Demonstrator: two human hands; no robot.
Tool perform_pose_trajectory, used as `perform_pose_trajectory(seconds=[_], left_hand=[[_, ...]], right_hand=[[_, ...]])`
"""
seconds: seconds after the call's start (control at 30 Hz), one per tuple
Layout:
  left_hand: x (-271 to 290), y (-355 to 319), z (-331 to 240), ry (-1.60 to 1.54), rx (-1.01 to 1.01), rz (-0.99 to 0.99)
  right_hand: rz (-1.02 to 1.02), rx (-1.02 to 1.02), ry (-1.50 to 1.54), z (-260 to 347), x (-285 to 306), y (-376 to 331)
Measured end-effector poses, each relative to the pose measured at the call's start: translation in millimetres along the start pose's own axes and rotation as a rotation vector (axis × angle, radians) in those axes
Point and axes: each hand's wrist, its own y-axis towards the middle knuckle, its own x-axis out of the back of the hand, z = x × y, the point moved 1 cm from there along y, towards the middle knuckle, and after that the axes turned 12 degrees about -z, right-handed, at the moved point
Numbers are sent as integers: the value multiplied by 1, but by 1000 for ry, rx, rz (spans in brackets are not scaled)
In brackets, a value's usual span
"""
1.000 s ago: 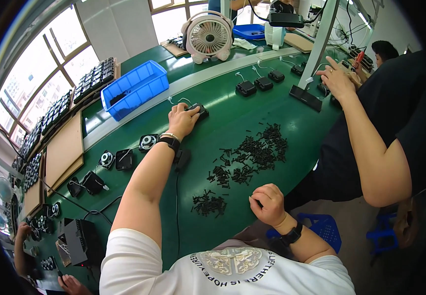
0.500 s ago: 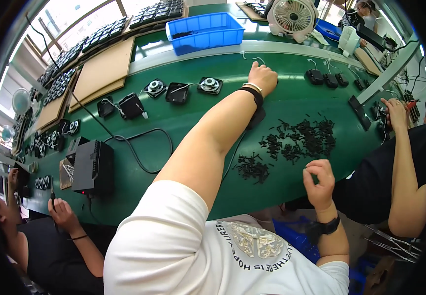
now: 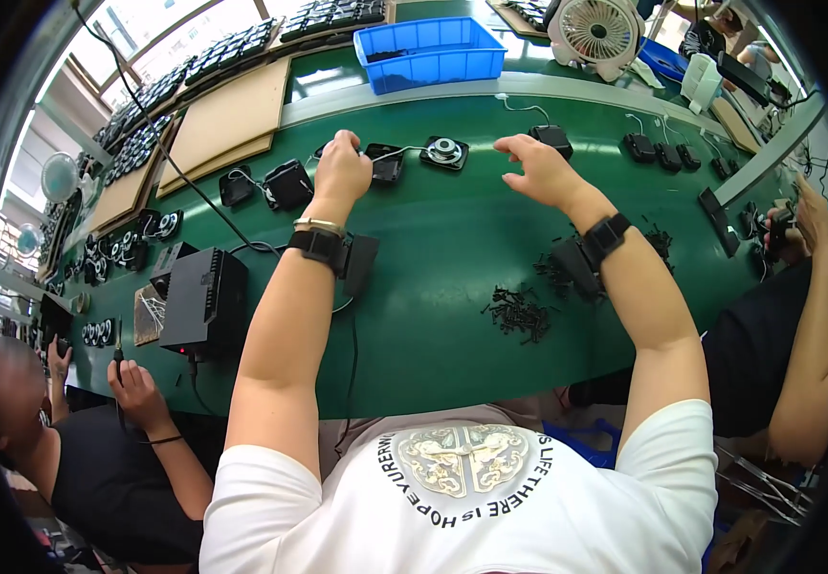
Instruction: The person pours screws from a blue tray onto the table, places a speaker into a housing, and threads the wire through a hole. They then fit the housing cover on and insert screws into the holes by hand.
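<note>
Over the row of speaker parts, my left hand (image 3: 344, 170) has its fingers curled down and close together. It covers most of a part lying there, and what its fingertips grip is hidden. Right beside it lies an open black housing (image 3: 387, 168), with a white wire running to a round speaker (image 3: 444, 151) on a black frame. My right hand (image 3: 546, 174) is held above the green table, thumb and fingers apart, holding nothing visible. Just beyond its fingers stands a black speaker box (image 3: 553, 140) with a white wire.
Black screws (image 3: 519, 314) lie heaped under my right forearm. A blue bin (image 3: 428, 59) and fan (image 3: 596, 33) stand at the back. More black boxes (image 3: 640, 146) sit at right. A black power unit (image 3: 203, 304) stands left. Co-workers sit on both sides.
My left hand has drawn back leftward from the far black speaker box, uncovering it, to the parts row. My right hand has risen from beside the screws to near that box. The view has shifted slightly.
</note>
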Motion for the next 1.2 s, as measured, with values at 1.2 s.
perform_pose_trajectory(seconds=[1.2], left_hand=[[33, -28, 81, 380, 305, 2]], right_hand=[[218, 419, -283, 131, -178, 155]])
